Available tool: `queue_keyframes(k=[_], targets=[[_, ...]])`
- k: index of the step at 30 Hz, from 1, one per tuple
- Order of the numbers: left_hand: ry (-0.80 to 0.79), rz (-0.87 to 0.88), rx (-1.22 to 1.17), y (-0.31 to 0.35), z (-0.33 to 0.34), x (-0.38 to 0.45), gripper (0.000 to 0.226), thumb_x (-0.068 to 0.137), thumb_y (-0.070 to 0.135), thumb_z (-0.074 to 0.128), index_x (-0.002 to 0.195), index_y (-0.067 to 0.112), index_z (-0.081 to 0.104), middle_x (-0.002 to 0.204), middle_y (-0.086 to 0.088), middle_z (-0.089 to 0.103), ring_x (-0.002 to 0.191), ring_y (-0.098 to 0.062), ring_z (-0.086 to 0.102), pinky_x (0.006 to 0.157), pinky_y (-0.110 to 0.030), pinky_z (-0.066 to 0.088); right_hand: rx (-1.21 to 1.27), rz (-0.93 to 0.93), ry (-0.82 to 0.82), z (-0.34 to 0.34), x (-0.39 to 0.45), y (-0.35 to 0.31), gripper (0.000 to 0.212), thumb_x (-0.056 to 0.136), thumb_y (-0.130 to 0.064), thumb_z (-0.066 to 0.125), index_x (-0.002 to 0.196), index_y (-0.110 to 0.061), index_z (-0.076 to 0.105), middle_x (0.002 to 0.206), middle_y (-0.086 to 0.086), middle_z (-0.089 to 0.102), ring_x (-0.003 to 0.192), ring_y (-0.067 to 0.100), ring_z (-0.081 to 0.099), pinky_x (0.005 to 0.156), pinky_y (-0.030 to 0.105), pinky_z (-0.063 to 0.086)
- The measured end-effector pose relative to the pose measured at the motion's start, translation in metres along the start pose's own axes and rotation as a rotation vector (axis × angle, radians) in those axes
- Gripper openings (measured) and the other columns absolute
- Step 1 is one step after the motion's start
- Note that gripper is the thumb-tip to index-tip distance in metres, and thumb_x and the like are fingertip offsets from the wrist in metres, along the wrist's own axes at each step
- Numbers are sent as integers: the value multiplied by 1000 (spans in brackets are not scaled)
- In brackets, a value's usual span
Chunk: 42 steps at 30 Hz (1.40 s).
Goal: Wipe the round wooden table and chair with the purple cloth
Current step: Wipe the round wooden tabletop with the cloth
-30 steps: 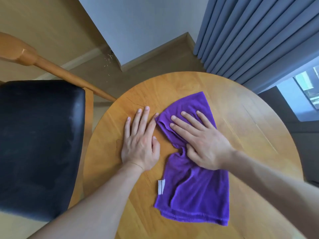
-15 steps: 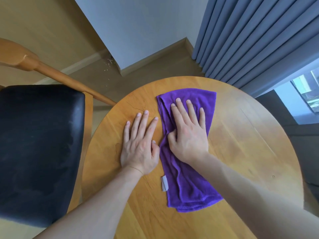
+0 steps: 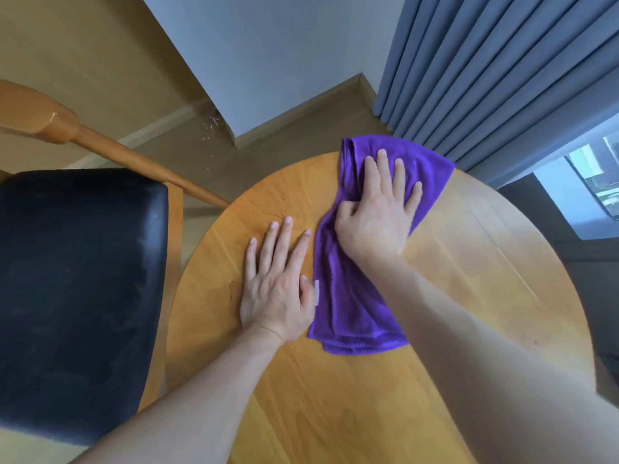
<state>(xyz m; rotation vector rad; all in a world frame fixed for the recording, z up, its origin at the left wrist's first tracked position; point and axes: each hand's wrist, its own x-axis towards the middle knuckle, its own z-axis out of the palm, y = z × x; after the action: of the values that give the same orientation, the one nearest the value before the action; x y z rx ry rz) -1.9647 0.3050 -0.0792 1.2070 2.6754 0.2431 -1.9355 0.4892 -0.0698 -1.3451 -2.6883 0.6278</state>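
Right hand [image 3: 378, 212] presses the purple cloth [image 3: 351, 296] flat at the round table's [image 3: 469, 262] far edge, thumb perhaps pinching; left hand [image 3: 278, 283] rests flat, released. Chair [image 3: 77, 296] at frame left looks unwiped.

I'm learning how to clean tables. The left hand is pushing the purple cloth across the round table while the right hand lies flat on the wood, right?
Not quite: the hands are swapped. In the head view the right hand presses on the purple cloth and pushes it across the round table, while the left hand lies flat on the bare wood beside it.
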Motion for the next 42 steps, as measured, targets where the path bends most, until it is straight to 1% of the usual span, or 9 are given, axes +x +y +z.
queue_keyframes(k=[4,9,11,19,24,30,33,36,42], targets=[[8,13,-2,-1,1,1,75,84,29,39,159,21,34,172,-5,14,159,-23,9,125,-56,15,40,-82,-55,7,-22,-6,79,81,-31,37,158,-17,33,170,-2,20,159,25,8,127,52,-3],[7,16,-47,-2,2,1,80,81,32,43,160,23,32,171,-6,16,159,-23,9,125,-56,15,-67,-569,-255,-27,-5,58,81,75,-31,35,155,-17,41,167,-2,30,157,25,19,127,49,7],[2,16,-55,-3,2,1,79,83,33,43,160,23,31,171,-5,16,159,-23,8,125,-56,14,-86,-618,-264,-34,15,69,82,73,-30,36,154,-18,44,166,-2,34,155,25,23,126,48,11],[-9,12,-182,-5,-6,-1,82,76,27,50,157,20,39,172,-2,15,159,-17,5,127,-53,9,-22,-57,31,7,7,-10,77,83,-32,40,158,-16,33,169,1,24,158,27,13,127,52,3],[-89,13,-379,-23,-26,-2,83,71,16,47,154,13,41,171,1,17,158,-12,7,128,-45,10,-40,-157,-18,17,-25,-18,78,83,-32,35,160,-20,32,170,-4,21,158,24,10,127,52,2],[-56,-151,-109,-86,-35,-18,77,86,33,46,158,12,27,172,-7,9,159,-24,4,128,-49,9,-96,-460,-298,3,-64,-11,85,74,-20,47,158,-23,37,169,-9,22,159,24,10,127,53,0],[-106,-156,-41,-100,-27,-27,77,94,48,39,162,20,16,173,-3,1,157,-28,9,125,-52,20,-124,-539,-368,-5,-54,-6,86,70,-8,56,154,-25,41,169,-12,23,158,21,12,127,49,1],[-87,-159,-14,-103,-22,-26,78,93,52,36,162,24,14,173,0,1,154,-29,17,117,-52,30,-81,-388,-262,0,-42,-20,84,70,-6,56,151,-23,41,170,-10,20,158,20,9,128,48,2],[-81,-152,-88,-105,-24,-26,83,87,49,43,162,27,16,173,5,1,154,-27,18,116,-51,31,40,38,-42,32,-27,-91,79,65,-18,47,143,-23,39,171,-4,17,159,26,4,127,53,-2]])
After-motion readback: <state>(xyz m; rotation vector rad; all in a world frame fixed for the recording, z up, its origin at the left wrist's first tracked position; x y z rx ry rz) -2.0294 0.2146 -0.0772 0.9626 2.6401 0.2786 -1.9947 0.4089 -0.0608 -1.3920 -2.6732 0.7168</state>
